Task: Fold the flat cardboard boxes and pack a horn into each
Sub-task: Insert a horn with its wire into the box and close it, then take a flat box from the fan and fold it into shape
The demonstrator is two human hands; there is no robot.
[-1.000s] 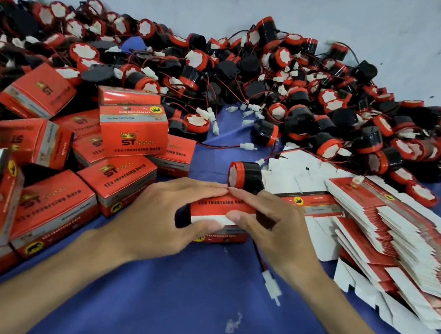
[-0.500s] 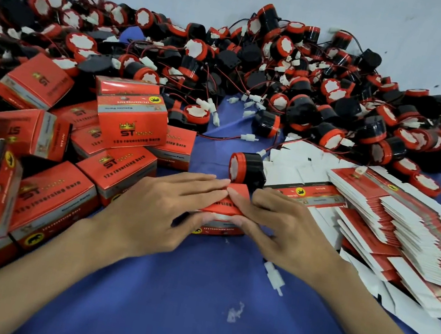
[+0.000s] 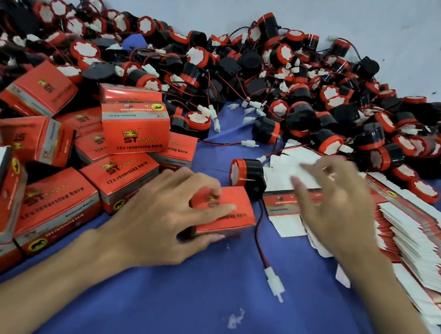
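Left hand (image 3: 169, 216) grips the closed box (image 3: 223, 211); right hand (image 3: 333, 204), spread and empty, hovers over flat boxes (image 3: 420, 249) — sliding it may snag the wire (image 3: 259, 241).

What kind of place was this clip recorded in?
Probably a small hand-packing workshop: a heap of loose horns, a stack of flat cartons, and folded red boxes piled on a blue cloth; the left hand grips another box.

We note the right hand (image 3: 332, 213) has left the box (image 3: 231, 213) and now hangs over the flats (image 3: 287, 164), fingers spread, blurred. The left hand (image 3: 163, 215) alone grips the box, now shut, with its printed face up.
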